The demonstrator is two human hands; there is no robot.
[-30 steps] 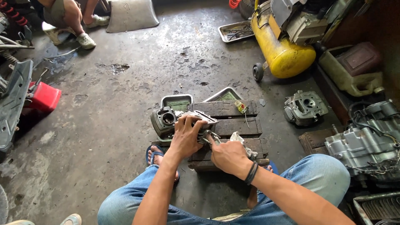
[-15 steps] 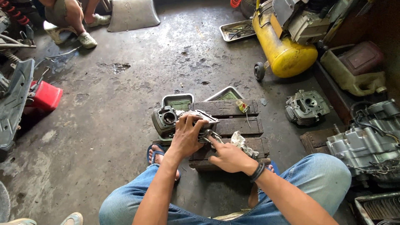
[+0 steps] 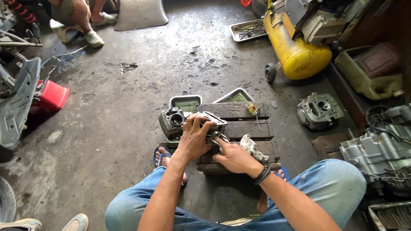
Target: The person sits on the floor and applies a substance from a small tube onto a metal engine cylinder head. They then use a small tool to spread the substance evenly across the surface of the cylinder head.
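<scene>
My left hand (image 3: 195, 137) grips a grey metal engine part (image 3: 213, 120) from above, holding it on a dark wooden pallet (image 3: 248, 124). My right hand (image 3: 232, 156) is pressed against the part's lower side, its index finger pointing at a small metal piece (image 3: 212, 138) there. A crumpled rag (image 3: 252, 147) lies by my right wrist. A finned engine cylinder (image 3: 172, 121) stands just left of the held part. My legs in blue jeans frame the pallet.
Two metal trays (image 3: 185, 102) sit behind the pallet, with a small green-capped bottle (image 3: 252, 109) on it. A cylinder head (image 3: 319, 111) and an engine case (image 3: 376, 149) lie at right. A yellow compressor tank (image 3: 295, 51) stands behind. Another person's legs (image 3: 81, 21) are far left.
My right hand has slid left and lower, from on top of the part to its near side. My left hand has kept its grip.
</scene>
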